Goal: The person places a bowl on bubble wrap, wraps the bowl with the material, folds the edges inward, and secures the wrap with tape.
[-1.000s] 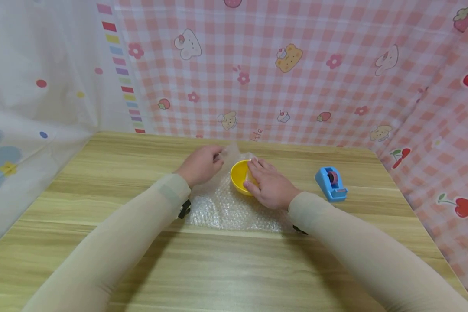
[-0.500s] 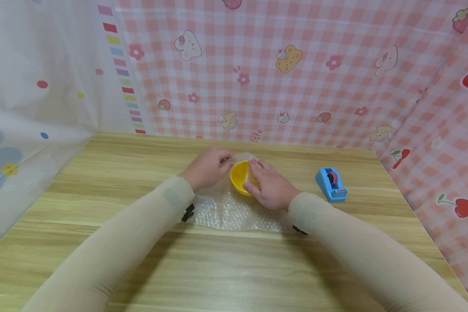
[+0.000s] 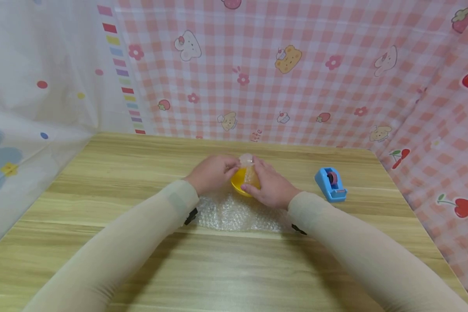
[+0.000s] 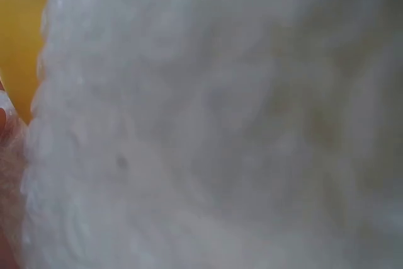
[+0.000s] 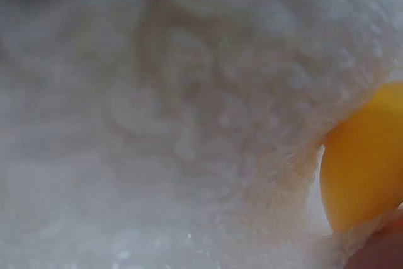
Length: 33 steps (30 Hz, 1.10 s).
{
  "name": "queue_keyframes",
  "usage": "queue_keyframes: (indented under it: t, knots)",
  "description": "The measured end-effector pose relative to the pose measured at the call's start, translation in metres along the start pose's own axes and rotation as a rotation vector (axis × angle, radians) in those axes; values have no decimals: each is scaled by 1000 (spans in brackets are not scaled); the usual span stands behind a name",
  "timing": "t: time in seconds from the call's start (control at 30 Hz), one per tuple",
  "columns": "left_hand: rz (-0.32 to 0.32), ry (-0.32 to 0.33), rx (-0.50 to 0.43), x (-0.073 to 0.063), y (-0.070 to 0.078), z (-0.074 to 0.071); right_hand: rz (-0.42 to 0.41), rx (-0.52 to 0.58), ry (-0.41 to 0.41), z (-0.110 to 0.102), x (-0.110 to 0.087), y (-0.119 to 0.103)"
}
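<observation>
A yellow bowl (image 3: 238, 179) stands on a sheet of bubble wrap (image 3: 231, 216) near the table's middle. My left hand (image 3: 212, 173) pinches the left part of the wrap between thumb and fingers, at the bowl's left rim. My right hand (image 3: 274, 185) holds the bowl's right side, thumb at the near rim, with a flap of wrap folded over that edge. Blurred bubble wrap (image 4: 157, 124) fills most of the left wrist view, the bowl (image 4: 20, 42) showing at its left edge. In the right wrist view, the bowl (image 5: 365, 162) appears at the right behind wrap.
To the right of my right hand is a blue tape dispenser (image 3: 331, 185) with a pinkish roll. The wooden table (image 3: 226, 268) meets a pink checked cloth (image 3: 312, 95) at the back, and a white dotted cloth (image 3: 58, 108) hangs on the left.
My left hand has moved right to the bowl, drawing the left part of the bubble wrap with it toward the rim. My right hand keeps its place on the bowl's right side.
</observation>
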<state>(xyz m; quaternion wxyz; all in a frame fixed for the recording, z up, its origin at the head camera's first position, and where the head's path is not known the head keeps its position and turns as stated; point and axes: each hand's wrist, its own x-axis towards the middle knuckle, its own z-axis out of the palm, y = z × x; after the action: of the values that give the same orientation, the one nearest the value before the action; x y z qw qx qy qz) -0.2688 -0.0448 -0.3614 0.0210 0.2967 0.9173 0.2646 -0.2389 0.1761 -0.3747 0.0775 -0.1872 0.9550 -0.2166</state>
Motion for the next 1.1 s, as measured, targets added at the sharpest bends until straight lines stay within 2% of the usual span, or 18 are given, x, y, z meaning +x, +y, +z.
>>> queue_keyframes:
  t: [0.47,0.73,1.1]
  knots:
    - [30,-28,99,0,8,7,29,76,-2,-3,-1,-3]
    - [52,-35,153,-1,11,10,10,81,-10,-4,-1,-3]
    - [59,-107,249,-3,19,11,17,83,-25,-4,-1,-3]
